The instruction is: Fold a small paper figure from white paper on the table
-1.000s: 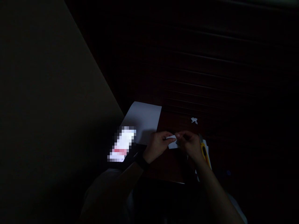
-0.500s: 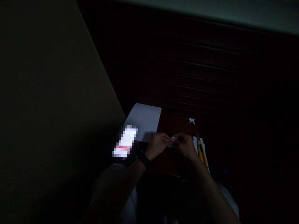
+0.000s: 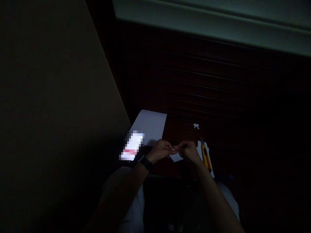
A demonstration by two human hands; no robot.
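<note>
My left hand (image 3: 161, 151), with a dark band on its wrist, pinches the upper edge of a small piece of white paper (image 3: 176, 158). From the other side my right hand (image 3: 189, 150) pinches the same edge, so the fingertips of both hands nearly meet. The lower part of the paper hangs out below the fingers and bears a small dark mark. A yellow utility knife (image 3: 206, 156) with its blade out lies just right of my right hand, on a stack of white paper (image 3: 199, 149).
A large white sheet (image 3: 150, 124) lies at the back left, beside a lit, blurred phone screen (image 3: 132, 145). Small paper scraps (image 3: 196, 126) sit at the back of the dark table (image 3: 179, 129). A wall (image 3: 60, 81) rises on the left. The room is very dark.
The paper between my hands has come into fuller view below my fingers; before, only a small white bit showed. Both hands stay close together. The camera view has shifted slightly.
</note>
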